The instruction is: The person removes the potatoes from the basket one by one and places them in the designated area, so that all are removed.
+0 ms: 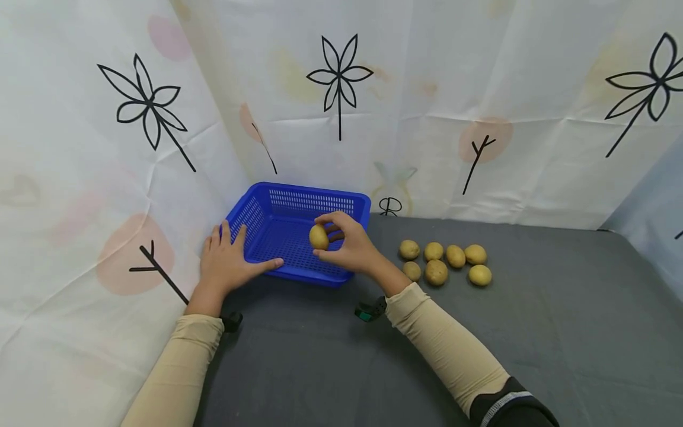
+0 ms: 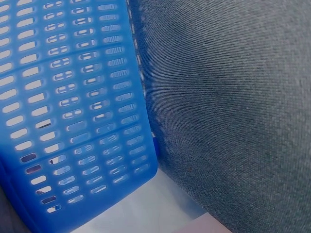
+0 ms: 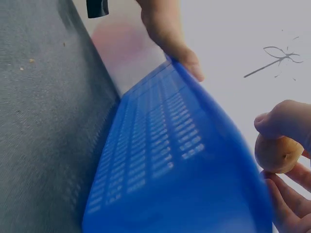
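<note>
My right hand (image 1: 347, 240) pinches a small yellow potato (image 1: 319, 237) between thumb and fingers, above the right part of a blue slotted plastic basket (image 1: 299, 274). In the right wrist view that potato (image 3: 278, 154) appears beyond the basket's rim (image 3: 218, 114). The left hand (image 1: 228, 261) rests at the basket's front left corner, fingers spread and fairly straight, thumb lying over the front rim. The visible basket floor holds no potatoes; part of it is hidden by the right hand. In the left wrist view the basket's slotted side (image 2: 73, 131) fills the left half.
Several loose potatoes (image 1: 436, 273) lie grouped on the grey tablecloth (image 1: 560, 308), right of the basket. A white cloth (image 1: 427, 71) with printed flowers hangs behind the table and along its left side. The basket stands near that cloth.
</note>
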Motion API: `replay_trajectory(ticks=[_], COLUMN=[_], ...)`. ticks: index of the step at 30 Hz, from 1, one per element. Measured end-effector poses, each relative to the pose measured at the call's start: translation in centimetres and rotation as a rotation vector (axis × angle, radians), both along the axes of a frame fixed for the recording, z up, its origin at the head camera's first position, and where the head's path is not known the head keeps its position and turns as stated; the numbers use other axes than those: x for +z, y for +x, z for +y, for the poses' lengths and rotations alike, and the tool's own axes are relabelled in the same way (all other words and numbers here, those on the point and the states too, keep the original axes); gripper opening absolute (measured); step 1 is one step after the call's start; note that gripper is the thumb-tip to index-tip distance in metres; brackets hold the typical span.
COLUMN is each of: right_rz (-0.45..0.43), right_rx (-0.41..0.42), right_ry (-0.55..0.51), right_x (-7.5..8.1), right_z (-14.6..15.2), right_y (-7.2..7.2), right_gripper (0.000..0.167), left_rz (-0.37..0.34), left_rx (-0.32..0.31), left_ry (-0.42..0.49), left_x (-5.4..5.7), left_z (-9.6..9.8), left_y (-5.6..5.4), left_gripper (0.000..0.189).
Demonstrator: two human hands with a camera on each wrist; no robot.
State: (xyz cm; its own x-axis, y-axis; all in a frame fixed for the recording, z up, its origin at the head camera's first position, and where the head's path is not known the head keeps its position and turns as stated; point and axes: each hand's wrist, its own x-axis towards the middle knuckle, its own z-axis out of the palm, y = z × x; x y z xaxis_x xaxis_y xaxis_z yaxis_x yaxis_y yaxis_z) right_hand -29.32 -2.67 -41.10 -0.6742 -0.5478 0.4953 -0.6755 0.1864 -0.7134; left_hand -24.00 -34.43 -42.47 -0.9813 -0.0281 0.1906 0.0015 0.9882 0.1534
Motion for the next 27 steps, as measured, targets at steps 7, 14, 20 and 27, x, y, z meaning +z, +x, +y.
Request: replay_trajectory(ticks=[7,14,20,27], right_rz=[0.027,0.095,0.088,0.097], right_rx=[-0.020,-0.047,-0.117,-0.189], right_ry=[-0.049,-0.057,0.020,0.062], right_x=[0.5,0.3,0.1,-0.6], right_z=[3.8,7.9,11.6,15.4], right_y=[1.5,2.7,3.8,4.6], right_gripper=[0.075,0.071,0.060,0.053], left_rz=[-0.012,-0.020,-0.034,-0.039], left_rx=[0.000,0.001,0.001,-0.004], left_ry=[-0.003,-0.006,-0.001,-0.006], left_x=[0.2,0.3,0.5,0.6], left_z=[0.1,0.1,0.3,0.3], left_y=[-0.1,0.1,0.3,0.4], left_gripper=[0.139,0.139,0.138,0.138])
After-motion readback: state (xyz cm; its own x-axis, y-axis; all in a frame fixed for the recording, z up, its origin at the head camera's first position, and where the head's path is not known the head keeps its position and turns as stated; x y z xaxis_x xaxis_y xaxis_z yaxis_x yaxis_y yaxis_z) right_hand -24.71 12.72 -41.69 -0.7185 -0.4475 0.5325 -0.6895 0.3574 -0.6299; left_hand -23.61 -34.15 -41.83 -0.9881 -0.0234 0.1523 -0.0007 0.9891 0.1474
